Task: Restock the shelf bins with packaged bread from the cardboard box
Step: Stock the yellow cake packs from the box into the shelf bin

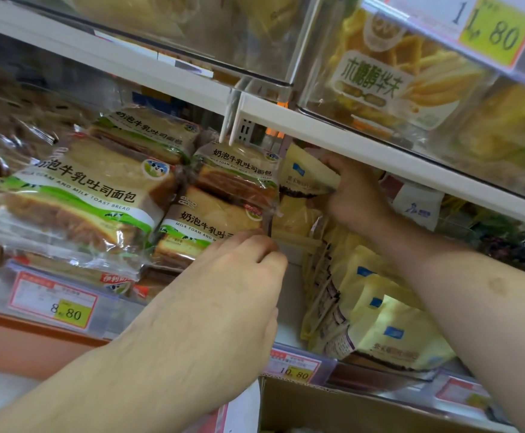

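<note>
So the stocking step is well underway here, judged from how full the bins look. Starting at 9 o'clock: four packs of milk toast bread (77,195) can be counted in the left bin, one big in front, one behind it toward 11 o'clock, and two stacked just right of those. A yellow 8.80 price tag (53,303) is clipped below at 8 o'clock.

Moving toward the middle, the left hand (223,295) is seen curled, its fingertips pinching the clear divider (269,228) between the toast bin and the next one, right by the lower toast pack's corner. Looks like the divider is being steadied or pushed aside, though that's a guess.

Just past centre toward 1 o'clock, the right hand (353,195) is closed round a yellow bread packet (306,175), held up tucked under the white shelf edge (364,142), at the back of the right bin. So the task's thing is in hand, not yet set down.

Below it, toward 4 o'clock, at least four more yellow packets (392,332) are stood in a row leaning on each other; an exact count can't be made since they overlap. A 10.80 tag (295,370) sits under them, and a corner of the cardboard box (333,407) is seen at 6 o'clock, contents hidden.

Next move, probably: the packet gets dropped in behind the row, which calls for the row being kept from flopping back
</note>
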A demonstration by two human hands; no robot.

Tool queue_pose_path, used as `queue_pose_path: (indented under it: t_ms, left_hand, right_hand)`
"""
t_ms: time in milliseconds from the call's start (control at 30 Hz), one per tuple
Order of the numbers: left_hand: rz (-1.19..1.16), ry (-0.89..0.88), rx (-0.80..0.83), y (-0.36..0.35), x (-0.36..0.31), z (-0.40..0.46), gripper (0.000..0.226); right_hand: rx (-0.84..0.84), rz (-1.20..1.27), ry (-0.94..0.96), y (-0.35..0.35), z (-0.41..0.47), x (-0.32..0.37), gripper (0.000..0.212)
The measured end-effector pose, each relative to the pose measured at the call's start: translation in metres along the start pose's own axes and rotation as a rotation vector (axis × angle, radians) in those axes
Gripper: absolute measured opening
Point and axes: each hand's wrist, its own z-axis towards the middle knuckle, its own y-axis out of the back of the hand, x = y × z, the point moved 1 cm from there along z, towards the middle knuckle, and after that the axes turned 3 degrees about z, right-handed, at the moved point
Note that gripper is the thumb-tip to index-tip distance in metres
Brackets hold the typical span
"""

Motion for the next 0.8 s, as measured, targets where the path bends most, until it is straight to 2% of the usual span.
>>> queue_pose_path:
  t_ms: [100, 300, 367, 433, 567, 633, 800]
  left_hand:
    - [0.003, 0.0, -0.011, -0.001, -0.001, 0.0, 0.054]
    - [0.011, 0.002, -0.003, -0.001, -0.001, 0.0, 0.057]
    - [-0.004, 0.005, 0.015, 0.0, -0.001, 0.0, 0.057]
    - [-0.015, 0.013, 0.05, 0.001, -0.001, 0.0, 0.056]
    - [-0.002, 0.047, 0.108, 0.008, -0.003, 0.003, 0.055]
    - [-0.01, 0.032, 0.07, 0.005, -0.002, 0.001, 0.054]
    - [-0.005, 0.009, 0.027, -0.002, 0.0, -0.002, 0.056]
  right_hand:
    - [0.043, -0.03, 0.027, -0.003, -0.001, -0.003, 0.068]
    - [0.178, -0.189, -0.046, 0.001, 0.009, 0.003, 0.045]
    - [0.235, -0.227, -0.051, 0.002, 0.01, 0.007, 0.044]
    - [0.274, -0.26, -0.029, 0.0, 0.01, 0.011, 0.052]
    - [0.185, -0.213, 0.043, 0.001, 0.008, 0.01, 0.058]
    - [0.096, -0.149, 0.075, 0.004, 0.006, 0.007, 0.063]
    - [0.046, -0.116, 0.125, 0.005, 0.005, 0.002, 0.056]
